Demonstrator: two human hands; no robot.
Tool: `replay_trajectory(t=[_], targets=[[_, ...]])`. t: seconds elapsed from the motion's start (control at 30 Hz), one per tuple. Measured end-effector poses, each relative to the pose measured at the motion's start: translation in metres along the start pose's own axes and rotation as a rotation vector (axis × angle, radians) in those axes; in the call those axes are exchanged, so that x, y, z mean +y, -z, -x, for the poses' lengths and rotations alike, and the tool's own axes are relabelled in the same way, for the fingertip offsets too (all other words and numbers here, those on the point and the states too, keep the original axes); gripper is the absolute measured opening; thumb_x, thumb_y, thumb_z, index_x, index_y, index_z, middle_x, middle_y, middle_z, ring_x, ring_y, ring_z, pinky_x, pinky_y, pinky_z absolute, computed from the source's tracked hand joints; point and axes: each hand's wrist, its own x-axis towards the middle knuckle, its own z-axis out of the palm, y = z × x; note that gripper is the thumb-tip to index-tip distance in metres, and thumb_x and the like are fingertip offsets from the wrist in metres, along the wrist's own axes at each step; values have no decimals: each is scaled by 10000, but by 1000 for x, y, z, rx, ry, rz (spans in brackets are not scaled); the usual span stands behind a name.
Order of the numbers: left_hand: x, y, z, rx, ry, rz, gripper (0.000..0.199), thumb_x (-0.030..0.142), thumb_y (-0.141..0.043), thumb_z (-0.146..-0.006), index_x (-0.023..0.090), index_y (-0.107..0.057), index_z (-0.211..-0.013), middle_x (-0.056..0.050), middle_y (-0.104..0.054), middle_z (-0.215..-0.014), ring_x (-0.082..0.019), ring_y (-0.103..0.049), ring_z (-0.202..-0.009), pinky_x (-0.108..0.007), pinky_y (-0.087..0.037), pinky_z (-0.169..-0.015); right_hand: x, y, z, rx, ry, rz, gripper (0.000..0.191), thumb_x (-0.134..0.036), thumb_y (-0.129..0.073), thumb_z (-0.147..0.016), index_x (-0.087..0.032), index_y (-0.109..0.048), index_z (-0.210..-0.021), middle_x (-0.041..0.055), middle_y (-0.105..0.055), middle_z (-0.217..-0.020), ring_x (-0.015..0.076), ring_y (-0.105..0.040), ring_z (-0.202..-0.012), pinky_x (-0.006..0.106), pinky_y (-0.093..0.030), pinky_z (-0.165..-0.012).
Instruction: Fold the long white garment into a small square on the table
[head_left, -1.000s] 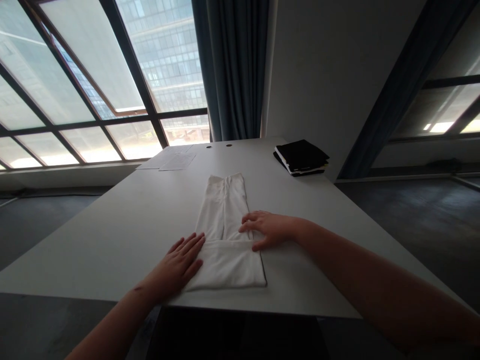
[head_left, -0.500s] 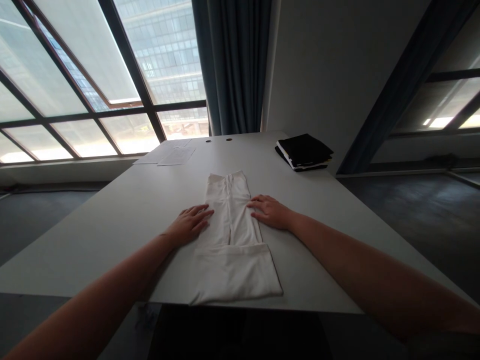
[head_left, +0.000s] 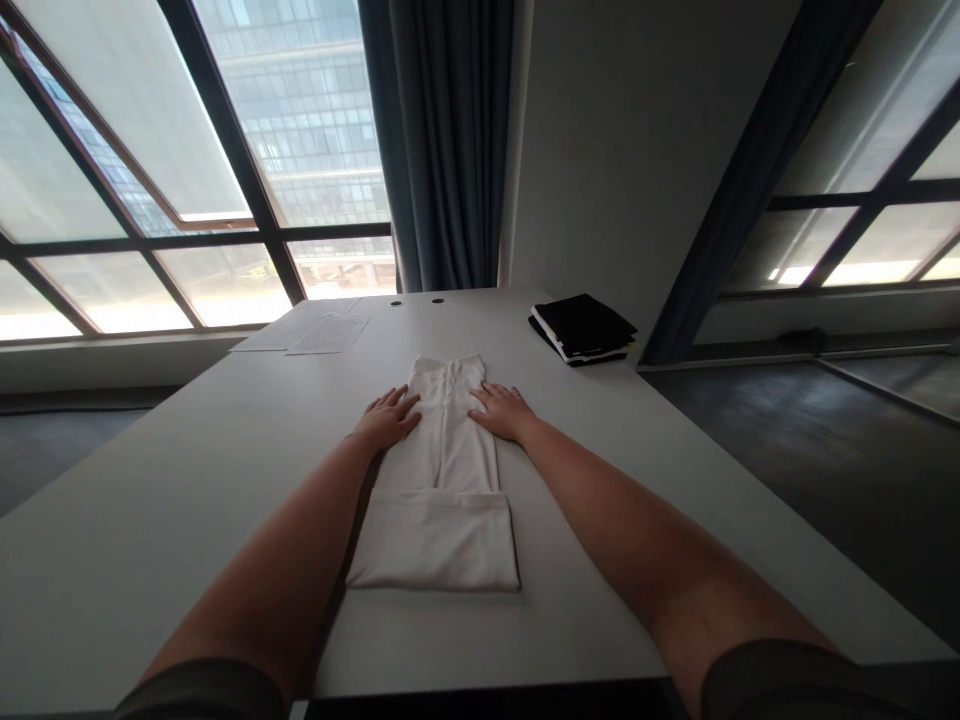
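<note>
both hands slid up the white garment [head_left: 442,470] since a second ago — left hand [head_left: 386,420] and right hand [head_left: 504,412] now sat flat near its far end, fingers open, pressing, gripping nothing. garment lay folded lengthwise mid-counter [head_left: 187,500], near fold done, so we judged smoothing was reaching the top. dark stack [head_left: 583,328] and papers [head_left: 315,330] sat far off — details too dim to read.

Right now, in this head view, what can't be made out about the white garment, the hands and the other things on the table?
- White garment: its type is unclear; folding hides its shape.
- Left hand and right hand: both palms are hidden, lying flat on the cloth.
- Papers: print too small to read.
- Black folded stack: piece count and type unclear, too dark and distant.
- Table: near edge cut off by the frame.
</note>
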Motion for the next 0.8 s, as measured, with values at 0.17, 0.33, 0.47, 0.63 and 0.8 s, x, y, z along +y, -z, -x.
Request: replay_trajectory(t=[0.17,0.33,0.47,0.63,0.8], targets=[[0,-1,-7,-29,42,-15,685,639,-292,-1006,354,-313,-1629,-23,-240,-1727,-257,-207,-1610,-536,-165,-1325,-1,-2,-15,-66,-32,47,759,-672,-343,-1027,-295,-251,-1679,47,-139,-1730,292,-150,-1605,591,-85,-1288],[-4,-1,-18,-15,62,13,691,646,-258,-1009,333,-338,-1620,-44,-258,-1721,-275,-212,-1608,-544,-169,-1323,0,-3,-28,-61,-26,48,742,-670,-333,-1029,-306,-269,-1672,33,-144,-1729,280,-156,-1605,586,-93,-1291],[-7,-4,-19,-12,43,29,681,633,-276,-1016,319,-351,-1615,-49,-261,-1719,-270,-215,-1607,-522,-161,-1330,4,-6,-34,-41,-7,36,735,-662,-350,-1029,-299,-293,-1665,47,-160,-1726,292,-169,-1600,590,-97,-1289],[-5,-3,-14,58,16,93,693,620,-375,-1004,316,-331,-1625,-60,-130,-1749,-302,-171,-1617,-550,-178,-1322,3,-6,-34,-20,3,22,750,-652,-403,-1025,-287,-282,-1669,77,-191,-1719,309,-205,-1587,599,-120,-1285],[4,17,21,175,-159,231,556,491,-252,-1062,294,-548,-1489,-27,-386,-1666,-221,-370,-1539,-462,-284,-1312,2,-1,-13,248,50,-100,681,-520,-424,-1051,-150,-374,-1620,148,-289,-1672,245,-253,-1565,419,-215,-1304]])
